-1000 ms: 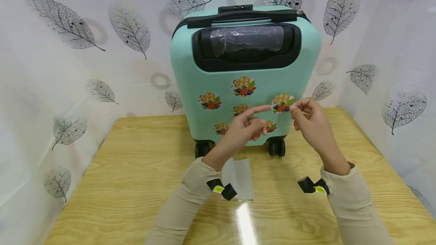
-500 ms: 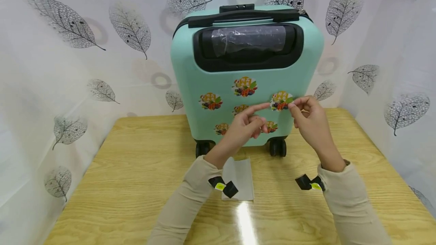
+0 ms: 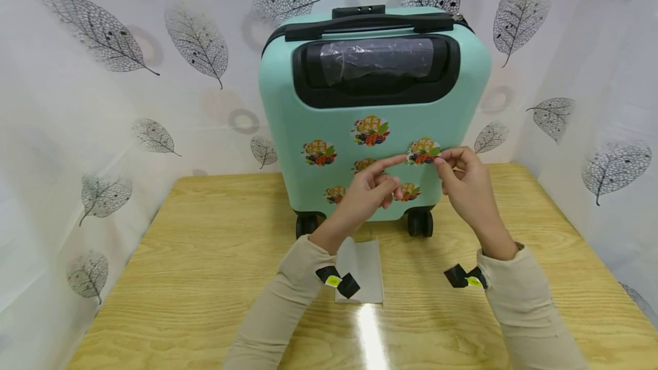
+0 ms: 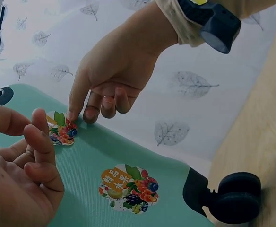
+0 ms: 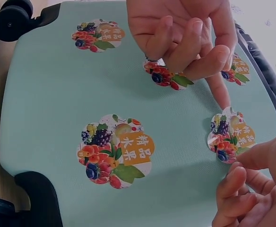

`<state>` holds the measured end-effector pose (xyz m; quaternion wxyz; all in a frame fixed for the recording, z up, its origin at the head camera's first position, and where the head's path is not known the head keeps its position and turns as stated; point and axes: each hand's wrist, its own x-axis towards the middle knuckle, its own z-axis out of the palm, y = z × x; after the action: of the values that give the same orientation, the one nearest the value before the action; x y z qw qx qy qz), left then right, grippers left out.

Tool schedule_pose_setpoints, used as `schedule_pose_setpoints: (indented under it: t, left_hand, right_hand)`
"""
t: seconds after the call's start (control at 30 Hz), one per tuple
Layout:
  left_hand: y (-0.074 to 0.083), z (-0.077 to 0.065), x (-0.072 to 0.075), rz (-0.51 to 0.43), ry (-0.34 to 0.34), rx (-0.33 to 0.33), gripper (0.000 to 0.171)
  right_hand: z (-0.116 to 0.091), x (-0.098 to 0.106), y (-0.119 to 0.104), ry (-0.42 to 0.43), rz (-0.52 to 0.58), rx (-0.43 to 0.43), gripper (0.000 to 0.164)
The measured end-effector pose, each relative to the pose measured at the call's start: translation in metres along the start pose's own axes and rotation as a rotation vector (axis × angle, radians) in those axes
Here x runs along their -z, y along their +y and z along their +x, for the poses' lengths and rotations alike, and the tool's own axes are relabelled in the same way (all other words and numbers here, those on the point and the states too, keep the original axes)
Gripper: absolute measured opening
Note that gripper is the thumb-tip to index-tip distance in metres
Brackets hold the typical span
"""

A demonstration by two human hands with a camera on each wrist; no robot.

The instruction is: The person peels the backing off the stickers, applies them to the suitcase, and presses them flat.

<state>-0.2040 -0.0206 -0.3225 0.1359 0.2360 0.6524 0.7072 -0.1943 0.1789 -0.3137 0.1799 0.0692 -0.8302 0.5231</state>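
A mint-green suitcase (image 3: 324, 119) stands upright on the table, several round fruit stickers on its face. My right hand (image 3: 470, 190) pinches the right edge of one sticker (image 3: 422, 152) between thumb and index finger, the sticker lying close against the suitcase. With its index finger straight, my left hand (image 3: 367, 190) touches this sticker's left edge while the other fingers curl loosely. In the right wrist view that fingertip meets the sticker (image 5: 230, 135) from above. Behind my left hand, the middle sticker (image 3: 364, 165) is partly hidden.
A folded white paper (image 3: 367, 273) lies on the wooden table (image 3: 205, 278) in front of the suitcase, below my left forearm. Black wheels (image 3: 420, 222) carry the suitcase. A leaf-patterned white curtain (image 3: 205, 130) hangs behind and at both sides.
My right hand has shifted slightly left with the sticker, which now sits a little further left and higher on the suitcase. My left hand has stayed almost still.
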Motion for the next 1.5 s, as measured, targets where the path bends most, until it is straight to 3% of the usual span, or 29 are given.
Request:
schedule_pose_setpoints:
  t: [0.4, 0.57, 0.77, 1.03, 1.13, 1.3, 1.5]
  left_hand:
    - [-0.003, 0.001, 0.001, 0.002, 0.010, -0.007, 0.043]
    - [-0.001, -0.001, -0.001, 0.094, 0.024, -0.011, 0.045]
    - [-0.004, -0.004, -0.002, 0.246, 0.010, -0.043, 0.051]
    - [-0.006, -0.007, -0.003, 0.269, -0.004, -0.051, 0.051]
    - [-0.004, -0.006, -0.005, 0.257, -0.006, -0.051, 0.048]
    - [0.001, 0.003, -0.006, 0.246, -0.038, -0.063, 0.042]
    - [0.014, 0.016, -0.009, 0.244, -0.056, -0.070, 0.039]
  right_hand:
    - [-0.003, 0.002, 0.001, -0.013, 0.011, -0.018, 0.022]
    - [-0.007, 0.005, 0.002, -0.032, 0.020, -0.019, 0.029]
    - [-0.017, 0.008, 0.005, -0.127, 0.103, -0.009, 0.039]
    - [-0.028, 0.013, 0.007, -0.253, 0.140, 0.058, 0.053]
    - [-0.028, 0.014, 0.007, -0.228, 0.217, 0.038, 0.051]
    - [-0.021, 0.016, 0.005, -0.195, 0.382, 0.010, 0.032]
    - [-0.007, 0.014, -0.006, -0.266, 0.388, 0.017, 0.029]
